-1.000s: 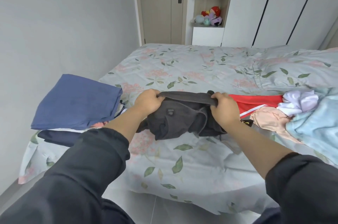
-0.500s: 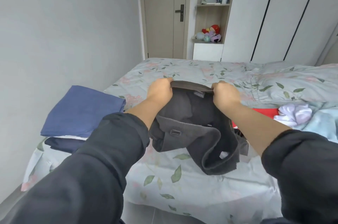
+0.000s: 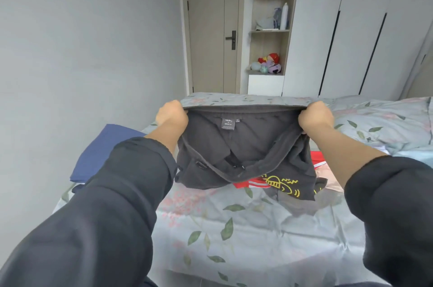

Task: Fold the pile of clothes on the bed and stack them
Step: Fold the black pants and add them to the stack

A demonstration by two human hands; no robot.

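charcoal cloth, soft and limp, held by its hem

the dark grey fleecy garment with a yellow print [image 3: 241, 146] hangs over the floral-sheeted bed [image 3: 234, 239], its top hem taut between left hand [image 3: 172, 114] and right hand [image 3: 315, 116], each with fingers curled tight round a corner. it looks light and floppy, likely to slump; the hem corners seem the sound hold. a folded blue stack [image 3: 100, 153] lies left.
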